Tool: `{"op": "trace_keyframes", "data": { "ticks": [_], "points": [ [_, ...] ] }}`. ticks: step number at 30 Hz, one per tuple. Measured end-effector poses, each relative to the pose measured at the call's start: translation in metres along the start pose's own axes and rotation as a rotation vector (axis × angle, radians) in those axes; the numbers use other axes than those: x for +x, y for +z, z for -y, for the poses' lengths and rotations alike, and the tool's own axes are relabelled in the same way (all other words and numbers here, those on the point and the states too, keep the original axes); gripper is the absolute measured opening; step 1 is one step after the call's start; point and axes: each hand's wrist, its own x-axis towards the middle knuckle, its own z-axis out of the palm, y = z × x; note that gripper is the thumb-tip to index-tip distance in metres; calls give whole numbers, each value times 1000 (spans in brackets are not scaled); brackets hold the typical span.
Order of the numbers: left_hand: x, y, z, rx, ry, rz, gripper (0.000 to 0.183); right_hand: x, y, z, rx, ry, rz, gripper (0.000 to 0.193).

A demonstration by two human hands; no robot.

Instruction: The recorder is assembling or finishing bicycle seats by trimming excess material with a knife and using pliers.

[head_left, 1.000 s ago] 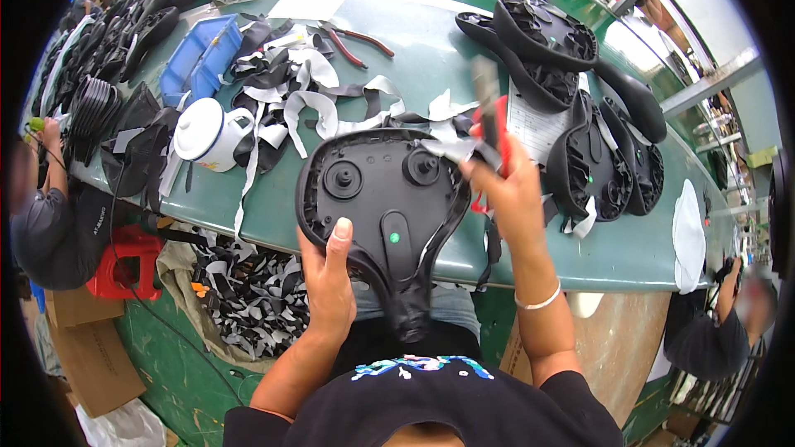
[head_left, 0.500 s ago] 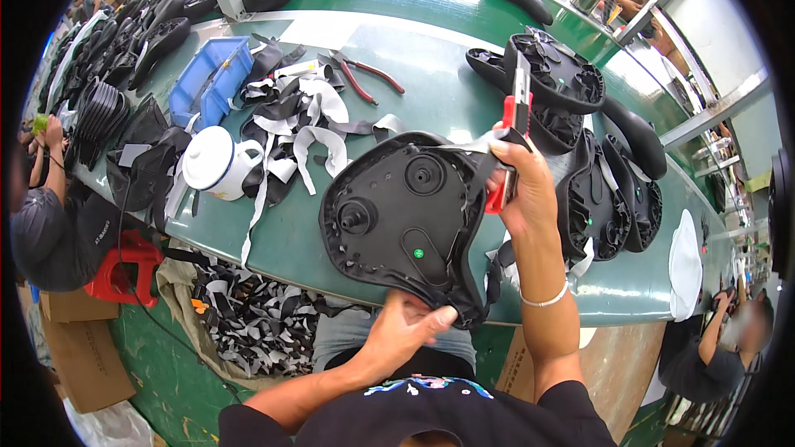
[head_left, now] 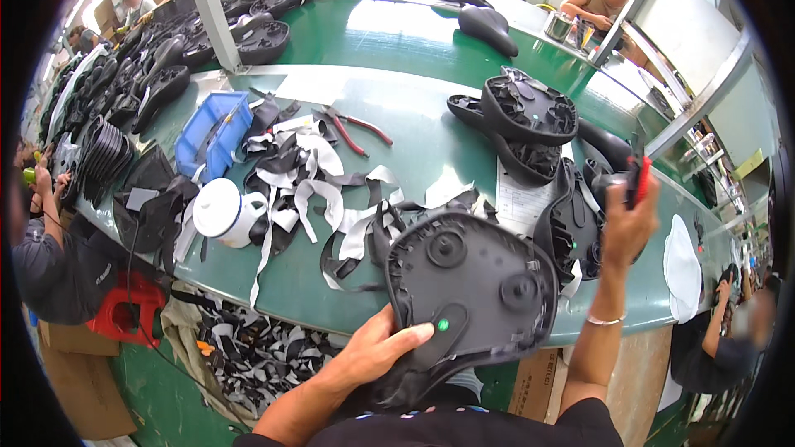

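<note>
My left hand (head_left: 377, 346) grips the edge of an upturned black bicycle saddle (head_left: 489, 319), its thumb lying on the underside. The saddle's hollow side faces up, with two round bosses and a small green sticker. Off to the right, apart from the saddle, my right hand (head_left: 631, 228) is closed around a red utility knife (head_left: 639, 182) with its blade end pointing up. Black and white trimmed strips (head_left: 310, 190) lie heaped beyond the saddle on the left.
Other upturned saddles (head_left: 527, 105) are stacked at the right. On the left stand a white lidded mug (head_left: 219, 207) and a blue bin (head_left: 209, 142), with red-handled pliers (head_left: 358, 128) nearby. A sack of scraps (head_left: 248, 356) sits below the table edge. Several people work around.
The saddle has turned and moved right and nearer me. My left hand has shifted to its left edge. My right hand with the knife has swung right, away from the saddle.
</note>
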Motion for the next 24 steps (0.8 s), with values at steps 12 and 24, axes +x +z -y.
{"op": "trace_keyframes", "data": {
  "ticks": [12,24],
  "points": [
    [198,-53,-84,-29,576,-356,52,17,43,-43,442,342,585,29],
    [235,-36,-24,657,600,-362,12,211,364,-52,60,3,369,41]
  ]
}}
